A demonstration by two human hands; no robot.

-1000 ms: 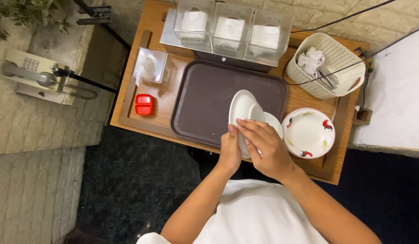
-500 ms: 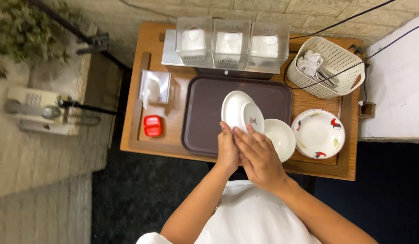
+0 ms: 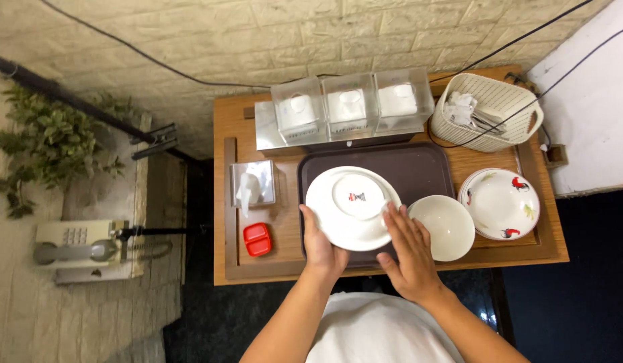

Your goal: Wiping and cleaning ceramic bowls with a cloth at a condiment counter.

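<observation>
overhead, from the head camera, both hands meet at a round white ceramic plate (image 3: 352, 207) turned upside down, its base ring and a small mark facing up. the left hand (image 3: 321, 247) grips the plate's near left rim, fingers curled under the edge and thumb on top. the right hand (image 3: 409, 252) lies nearly flat, its fingers (image 3: 395, 222) spread and touching the plate's right rim, not closed around it. the plate sits over the dark brown rectangular tray (image 3: 419, 168) on the wooden worktop (image 3: 230, 121); whether it rests on the tray or is held just above it i cannot tell. just right of the plate, beside the right hand, stands a plain white bowl (image 3: 446, 227), and beyond that a white plate painted with roosters (image 3: 501, 204). left of the tray are a small red two-part dish (image 3: 258, 240) and a shiny metal napkin holder (image 3: 253, 183). at the back stand three clear boxes (image 3: 352, 105) and a cream woven basket (image 3: 489, 111).
</observation>
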